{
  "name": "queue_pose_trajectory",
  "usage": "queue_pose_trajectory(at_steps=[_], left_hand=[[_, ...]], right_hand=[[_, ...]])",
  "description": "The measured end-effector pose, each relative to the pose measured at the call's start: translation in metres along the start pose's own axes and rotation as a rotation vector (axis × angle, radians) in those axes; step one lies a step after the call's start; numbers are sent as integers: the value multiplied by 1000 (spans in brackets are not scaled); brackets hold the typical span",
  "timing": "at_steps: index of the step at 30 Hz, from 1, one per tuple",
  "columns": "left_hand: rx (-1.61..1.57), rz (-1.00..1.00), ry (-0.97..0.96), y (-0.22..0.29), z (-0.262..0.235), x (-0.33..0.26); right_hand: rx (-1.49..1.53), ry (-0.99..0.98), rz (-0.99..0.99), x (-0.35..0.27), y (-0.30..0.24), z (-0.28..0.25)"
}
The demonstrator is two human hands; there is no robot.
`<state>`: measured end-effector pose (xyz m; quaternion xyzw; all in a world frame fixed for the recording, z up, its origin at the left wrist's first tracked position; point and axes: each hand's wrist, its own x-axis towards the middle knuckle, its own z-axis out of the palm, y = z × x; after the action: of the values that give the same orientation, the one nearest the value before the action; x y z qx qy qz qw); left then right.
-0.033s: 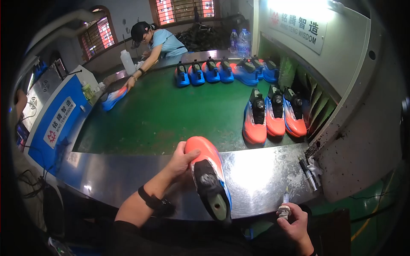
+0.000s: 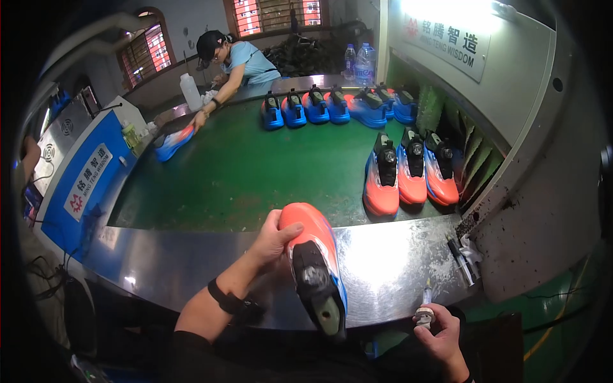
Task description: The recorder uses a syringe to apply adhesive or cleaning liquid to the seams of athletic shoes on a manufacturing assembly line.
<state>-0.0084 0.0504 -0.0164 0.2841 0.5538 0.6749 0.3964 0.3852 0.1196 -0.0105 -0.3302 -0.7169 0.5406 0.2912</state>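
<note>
Nothing is differing from the earlier picture: the shoe and both hands are sitting just as there, so the work is showing no step forward.

Left of the green belt [image 2: 236, 172], a blue cabinet [image 2: 83, 185] is carrying a slanted white label with a red gear mark and blue lettering. At the belt's far left corner a co-worker [image 2: 236, 60] is leaning over a blue-orange shoe [image 2: 174, 142], with a white bottle [image 2: 190, 91] beside them.

Just below the belt's near edge, the left hand [image 2: 274, 239] is wrapping around the toe of an orange shoe [image 2: 313, 255], holding it over the steel ledge [image 2: 396, 268], with its black heel pointing toward the person.

A row of blue shoes [image 2: 332, 105] is lying along the belt's far edge, with 2 clear water bottles [image 2: 357, 64] behind. 3 orange shoes [image 2: 412, 175] are lying together at the belt's right side. Above the belt's right, a white rectangular sign [image 2: 450, 41] is showing a red mark and blue lettering.

Below the belt's right corner, the right hand [image 2: 440, 329] is closing tightly around a small applicator [image 2: 426, 306], beside the ledge's edge.
</note>
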Motion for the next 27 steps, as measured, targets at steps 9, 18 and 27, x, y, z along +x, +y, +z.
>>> queue_pose_trajectory(at_steps=[9,18,27], left_hand=[[-525,-18,-361,22,30,-31],[-436,60,-382,25,8,-46],[-199,266,-438,21,0,-53]], right_hand=[[151,-68,-16,10,-36,21],[567,-297,-158,42,-89,55],[695,-558,-451,75,-133,95]])
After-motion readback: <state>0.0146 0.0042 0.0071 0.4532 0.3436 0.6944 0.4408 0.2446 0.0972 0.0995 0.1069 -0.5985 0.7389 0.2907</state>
